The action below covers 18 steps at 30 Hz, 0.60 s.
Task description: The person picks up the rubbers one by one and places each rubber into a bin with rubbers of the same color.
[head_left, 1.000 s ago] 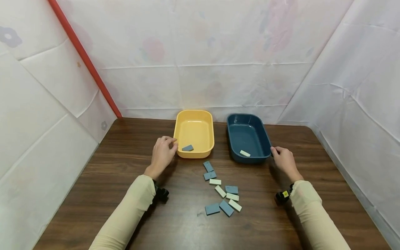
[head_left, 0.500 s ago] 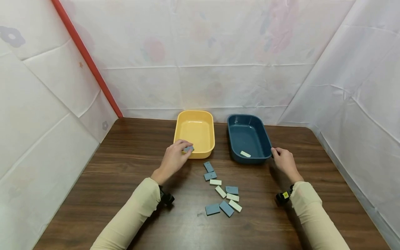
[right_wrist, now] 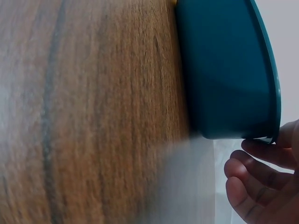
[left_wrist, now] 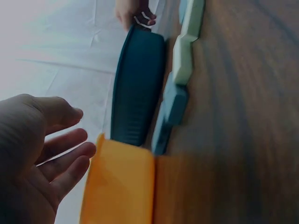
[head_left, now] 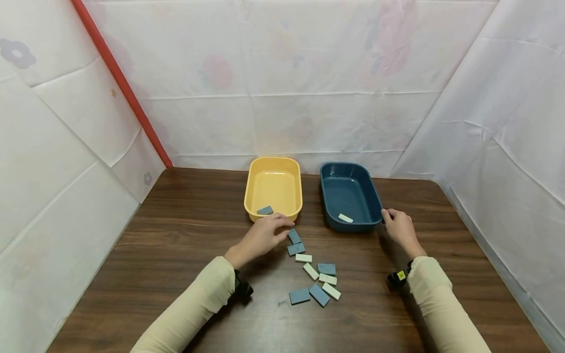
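Observation:
In the head view my left hand (head_left: 262, 234) hovers at the near edge of the yellow tray (head_left: 298, 191), its fingers loosely bent with nothing between them. Just right of its fingertips lies a blue-grey rectangular tile (head_left: 294, 237), with another blue-grey tile (head_left: 296, 249) touching it. My right hand (head_left: 400, 230) pinches the near right rim of the dark blue tray (head_left: 374, 196); the right wrist view shows thumb and forefinger on that rim (right_wrist: 275, 102). One blue-grey tile (head_left: 265, 210) lies inside the yellow tray, and a cream tile (head_left: 346, 217) inside the blue one.
Several more tiles lie nearer on the brown wooden table (head_left: 176, 235), among them a cream tile (head_left: 303, 258) and a blue-grey tile (head_left: 299, 296). A white patterned sheet (head_left: 282, 117) hangs behind, and a red pole (head_left: 123, 83) slants at the left.
My left hand has moved right and nearer, from the yellow tray's left rim across its near end toward the loose tiles. The right hand keeps its hold on the blue tray.

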Tool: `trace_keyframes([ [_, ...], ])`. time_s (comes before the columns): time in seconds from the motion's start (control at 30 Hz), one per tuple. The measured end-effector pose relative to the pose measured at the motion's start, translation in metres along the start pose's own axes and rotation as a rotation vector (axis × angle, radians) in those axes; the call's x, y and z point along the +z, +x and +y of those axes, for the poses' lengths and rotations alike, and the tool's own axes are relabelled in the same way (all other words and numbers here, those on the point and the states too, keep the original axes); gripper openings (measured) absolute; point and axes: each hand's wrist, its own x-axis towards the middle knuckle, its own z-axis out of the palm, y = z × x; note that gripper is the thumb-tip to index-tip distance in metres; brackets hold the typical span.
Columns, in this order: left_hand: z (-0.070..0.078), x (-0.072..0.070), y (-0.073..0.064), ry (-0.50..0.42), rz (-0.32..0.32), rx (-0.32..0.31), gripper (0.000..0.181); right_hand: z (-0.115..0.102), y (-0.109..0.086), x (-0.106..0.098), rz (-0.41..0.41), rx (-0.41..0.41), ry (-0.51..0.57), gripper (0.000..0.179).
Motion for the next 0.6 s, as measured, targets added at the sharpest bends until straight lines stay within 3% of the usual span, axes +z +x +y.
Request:
trace_keyframes([
  [0.27, -0.003, 0.016, 0.0, 0.048, -0.225, 0.056, 0.034, 0.0, 0.0, 0.001, 0.007, 0.005, 0.002, 0.05],
  [0.43, -0.008, 0.024, 0.0, 0.08, -0.297, 0.103, 0.048, 0.0, 0.0, 0.002, 0.004, 0.019, 0.004, 0.051],
  [0.6, -0.01, 0.028, 0.002, 0.112, -0.351, 0.112, 0.058, 0.0, 0.0, 0.003, 0.007, 0.031, 0.003, 0.051],
])
